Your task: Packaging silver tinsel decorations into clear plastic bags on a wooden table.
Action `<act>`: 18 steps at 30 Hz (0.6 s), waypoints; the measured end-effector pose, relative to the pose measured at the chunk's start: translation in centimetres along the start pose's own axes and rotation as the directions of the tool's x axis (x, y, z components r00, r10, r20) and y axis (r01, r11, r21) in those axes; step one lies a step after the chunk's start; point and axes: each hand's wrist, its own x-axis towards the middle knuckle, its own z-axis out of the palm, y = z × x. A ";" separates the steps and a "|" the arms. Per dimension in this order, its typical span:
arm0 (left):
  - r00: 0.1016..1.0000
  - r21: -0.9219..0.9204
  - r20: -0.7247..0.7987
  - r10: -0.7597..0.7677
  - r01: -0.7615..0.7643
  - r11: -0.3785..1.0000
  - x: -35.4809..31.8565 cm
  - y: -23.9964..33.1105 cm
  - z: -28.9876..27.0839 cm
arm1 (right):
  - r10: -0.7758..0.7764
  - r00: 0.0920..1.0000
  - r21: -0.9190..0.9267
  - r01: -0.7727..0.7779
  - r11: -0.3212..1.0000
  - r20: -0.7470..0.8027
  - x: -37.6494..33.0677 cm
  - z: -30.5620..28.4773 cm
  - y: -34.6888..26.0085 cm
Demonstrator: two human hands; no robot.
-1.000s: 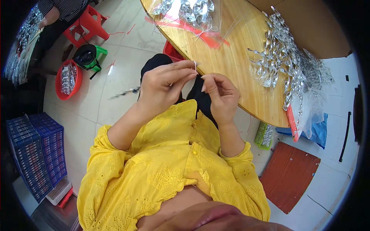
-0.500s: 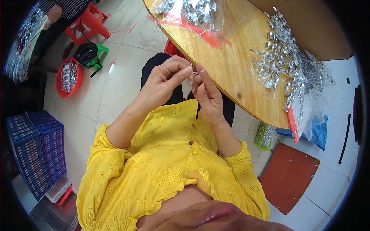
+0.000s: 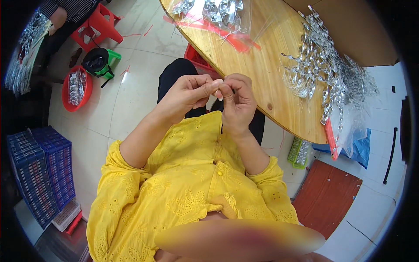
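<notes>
In front of my lap, beside the edge of the round wooden table [image 3: 275, 83], my two hands meet at the fingertips. My left hand [image 3: 190, 95] pinches with thumb and forefinger. My right hand [image 3: 239, 104] also pinches, its thumb and bent forefinger against the left fingertips. The thin white string seen between them a moment earlier is now mostly hidden by the fingers. Nearest on the tabletop lie a clear bag of twisted silver foil strips [image 3: 222, 11] and a strip of pink-red film [image 3: 238, 41].
A heap of silver twisted strips with strings [image 3: 321, 65] lies on the right of the table by a cardboard box [image 3: 349, 30]. On the floor are a red basin [image 3: 65, 94], red stool [image 3: 98, 28], blue crates [image 3: 39, 170], green basket [image 3: 299, 153] and brown board [image 3: 327, 196]. Another person sits far left.
My right hand's fingers have curled in and closed against my left fingertips. The string that showed between the hands is now covered. The view has shifted slightly.
</notes>
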 end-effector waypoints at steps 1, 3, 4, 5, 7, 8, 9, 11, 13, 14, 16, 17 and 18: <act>1.000 0.000 0.000 -0.001 0.001 1.000 -0.1 0.0 0.0 | -0.021 0.998 0.024 0.022 0.999 -0.065 0.4 0.0 -0.2; 0.976 0.077 -0.183 0.121 -0.108 0.991 -0.1 0.2 -0.2 | 0.045 0.989 0.190 -0.018 0.982 -0.138 1.4 -0.2 -0.4; 0.974 0.051 -0.166 0.153 -0.146 0.988 -0.2 0.5 -0.7 | 0.130 0.982 0.328 -0.080 0.941 -0.135 2.1 -0.8 -0.6; 0.974 0.051 -0.164 0.154 -0.147 0.988 -0.4 0.5 -1.0 | 0.240 0.969 0.513 -0.178 0.840 -0.057 2.5 -1.1 -1.7; 0.982 0.208 -0.170 0.082 -0.046 0.977 -0.8 0.4 -1.4 | 0.301 0.948 0.705 -0.281 0.652 0.100 3.0 -2.3 -2.3; 0.981 0.229 -0.162 0.109 -0.070 0.971 -0.7 0.2 -1.4 | 0.310 0.912 0.826 -0.384 0.412 0.269 3.5 -3.0 -2.3; 0.988 0.276 -0.134 0.077 -0.037 0.960 -0.8 0.2 -1.5 | 0.185 0.938 0.862 -0.344 0.373 0.294 3.9 -3.9 -1.6; 0.993 0.392 -0.117 0.035 0.014 0.920 -1.3 0.3 -1.8 | 0.125 0.977 0.459 -0.192 0.868 0.172 3.9 -5.1 -2.3; 0.992 0.450 -0.129 0.016 0.044 0.892 -2.0 0.1 -2.8 | -0.266 0.928 -0.367 0.350 0.862 0.259 4.7 -5.6 -2.7; 0.991 0.490 -0.128 -0.024 0.085 0.867 -2.4 0.3 -3.2 | -0.280 0.923 -0.365 0.364 0.857 0.264 4.7 -6.1 -2.5; 0.995 0.534 -0.091 0.048 0.008 0.846 -3.5 -0.5 -4.6 | -0.180 0.754 -0.468 0.556 0.687 0.631 3.6 -7.3 -2.4; 0.993 0.570 -0.051 0.107 -0.059 0.820 -4.2 -0.7 -5.3 | -0.193 0.748 -0.465 0.570 0.677 0.635 3.2 -7.5 -3.0; 0.999 0.630 -0.052 0.007 0.027 0.776 -4.9 -0.3 -5.9 | -0.140 0.725 -0.430 0.540 0.723 0.674 2.7 -7.8 -3.4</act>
